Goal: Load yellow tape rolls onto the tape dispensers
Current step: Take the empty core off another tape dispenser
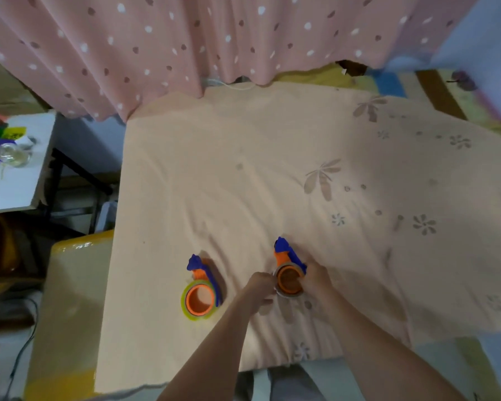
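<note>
Two blue-and-orange tape dispensers lie on a peach floral cloth (272, 175). The left dispenser (200, 287) has a yellow tape roll (187, 309) around its orange drum, and no hand touches it. On the right dispenser (287, 260) a tape roll (289, 280) sits around the orange drum. My left hand (258, 286) grips that roll's left edge. My right hand (315, 277) grips its right edge and hides part of the dispenser's blue frame.
A pink dotted curtain (185, 47) hangs behind the cloth-covered surface. At the left stand a white board with a glass jar (10, 153) and a yellow wrapped block (73, 285). Cables lie on the floor at lower left.
</note>
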`<action>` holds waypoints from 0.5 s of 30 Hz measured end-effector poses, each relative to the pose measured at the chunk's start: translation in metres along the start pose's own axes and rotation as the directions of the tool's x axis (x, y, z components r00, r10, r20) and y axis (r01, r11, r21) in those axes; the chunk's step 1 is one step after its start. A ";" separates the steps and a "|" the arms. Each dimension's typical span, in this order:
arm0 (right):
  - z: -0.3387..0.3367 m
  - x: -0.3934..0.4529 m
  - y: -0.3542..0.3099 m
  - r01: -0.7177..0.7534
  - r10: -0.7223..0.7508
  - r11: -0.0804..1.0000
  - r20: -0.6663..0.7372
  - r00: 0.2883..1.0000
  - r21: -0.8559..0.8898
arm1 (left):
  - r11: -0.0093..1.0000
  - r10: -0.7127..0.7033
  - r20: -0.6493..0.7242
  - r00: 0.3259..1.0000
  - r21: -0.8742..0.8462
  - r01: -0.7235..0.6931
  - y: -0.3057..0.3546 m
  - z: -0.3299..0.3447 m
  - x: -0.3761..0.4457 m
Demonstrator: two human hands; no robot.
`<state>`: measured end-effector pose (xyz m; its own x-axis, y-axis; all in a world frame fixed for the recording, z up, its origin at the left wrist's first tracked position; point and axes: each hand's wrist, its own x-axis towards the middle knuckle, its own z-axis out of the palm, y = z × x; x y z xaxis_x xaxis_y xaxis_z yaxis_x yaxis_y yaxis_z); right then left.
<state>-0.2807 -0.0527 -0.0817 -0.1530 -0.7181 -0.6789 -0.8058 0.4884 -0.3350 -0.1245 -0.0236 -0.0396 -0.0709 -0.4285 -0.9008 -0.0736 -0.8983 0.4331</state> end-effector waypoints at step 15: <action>-0.077 -0.039 -0.023 0.204 -0.157 0.789 -0.131 0.979 0.580 | 0.980 0.177 0.195 0.965 -0.125 -0.155 0.069 -0.006 -0.029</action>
<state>-0.2998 -0.0741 0.0028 -0.0979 -0.8444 -0.5267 -0.3347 0.5263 -0.7816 -0.1212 -0.0742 0.0160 -0.2751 -0.5538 -0.7859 0.0631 -0.8260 0.5601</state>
